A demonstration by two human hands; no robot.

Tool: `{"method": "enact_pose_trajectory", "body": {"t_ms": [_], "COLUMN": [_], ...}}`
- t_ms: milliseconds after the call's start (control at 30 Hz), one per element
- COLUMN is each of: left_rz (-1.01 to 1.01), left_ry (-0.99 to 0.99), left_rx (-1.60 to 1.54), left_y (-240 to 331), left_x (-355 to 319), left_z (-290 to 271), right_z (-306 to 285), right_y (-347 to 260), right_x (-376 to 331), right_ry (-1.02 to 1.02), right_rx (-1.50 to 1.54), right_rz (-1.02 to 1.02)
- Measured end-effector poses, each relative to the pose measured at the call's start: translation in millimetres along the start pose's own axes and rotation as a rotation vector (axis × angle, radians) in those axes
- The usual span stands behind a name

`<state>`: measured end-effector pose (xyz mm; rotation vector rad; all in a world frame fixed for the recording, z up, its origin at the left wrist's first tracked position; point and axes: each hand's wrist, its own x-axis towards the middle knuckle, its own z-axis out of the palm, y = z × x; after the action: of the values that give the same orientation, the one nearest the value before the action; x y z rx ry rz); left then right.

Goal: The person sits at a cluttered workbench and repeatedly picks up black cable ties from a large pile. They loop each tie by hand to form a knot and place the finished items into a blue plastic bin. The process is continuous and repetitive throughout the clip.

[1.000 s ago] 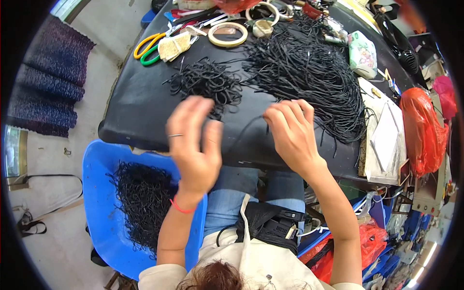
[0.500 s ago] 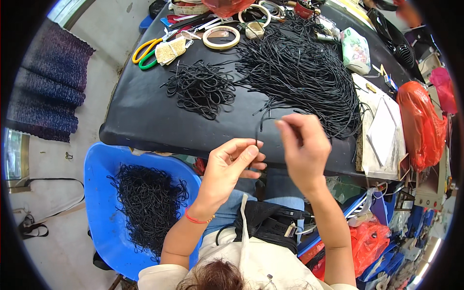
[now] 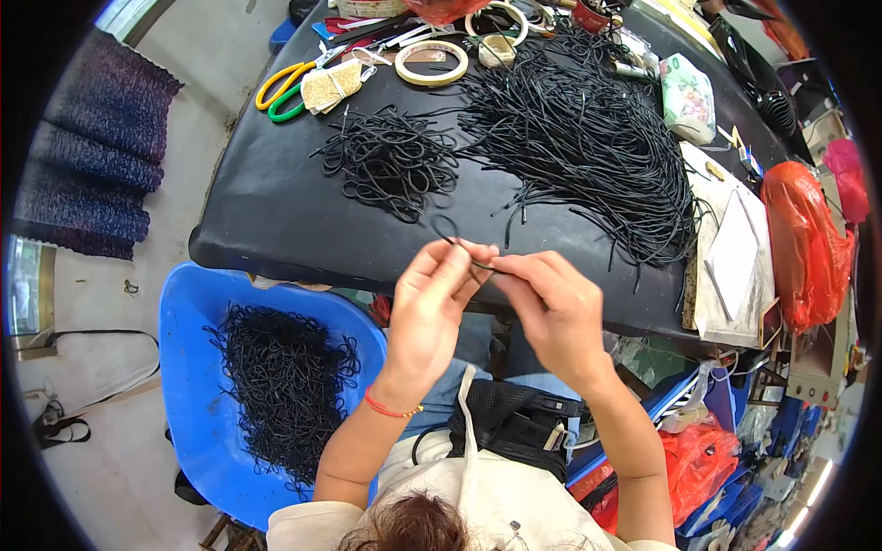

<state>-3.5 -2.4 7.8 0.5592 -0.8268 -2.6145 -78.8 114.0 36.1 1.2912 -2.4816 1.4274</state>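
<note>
My left hand [image 3: 432, 308] and my right hand [image 3: 556, 312] meet over the near edge of the black table [image 3: 266, 207]. Between their fingertips they pinch one thin black cord [image 3: 450, 234], bent into a small loop that rises above the fingers. A small heap of looped black cords [image 3: 390, 161] lies on the table just beyond the hands. A big spread of straight black cords [image 3: 588, 138] covers the table's right half. A red band circles my left wrist.
A blue tub [image 3: 197, 404] holding several black cord loops [image 3: 285, 386] stands on the floor at lower left. Yellow-green scissors [image 3: 280, 87], tape rolls [image 3: 432, 64] and a small patterned pouch [image 3: 687, 96] lie at the table's far side. Red bags [image 3: 804, 239] and papers [image 3: 735, 266] crowd the right.
Both hands have drawn together from apart over the table edge. They now hold one cord between them, formed into a loop.
</note>
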Motion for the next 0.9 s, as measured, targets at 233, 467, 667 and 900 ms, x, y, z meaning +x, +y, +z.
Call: {"method": "enact_pose_trajectory", "body": {"t_ms": [233, 467, 667, 900], "left_rz": [-0.281, -0.286, 0.065, -0.157], "left_ry": [-0.089, -0.142, -0.106, -0.293], "left_rx": [0.173, 0.263, 0.805, 0.384], "left_y": [13, 11, 3, 11], "left_x": [2, -4, -1, -14], "left_z": [-11, -7, -12, -2], "right_z": [-9, -6, -35, -31], "right_y": [5, 10, -9, 18], "right_x": [1, -2, -4, 10], "right_ry": [0.040, 0.018, -0.180, -0.139], "right_rx": [-0.254, -0.175, -0.434, -0.041], "right_rz": [-0.230, -0.241, -0.318, 0.024]}}
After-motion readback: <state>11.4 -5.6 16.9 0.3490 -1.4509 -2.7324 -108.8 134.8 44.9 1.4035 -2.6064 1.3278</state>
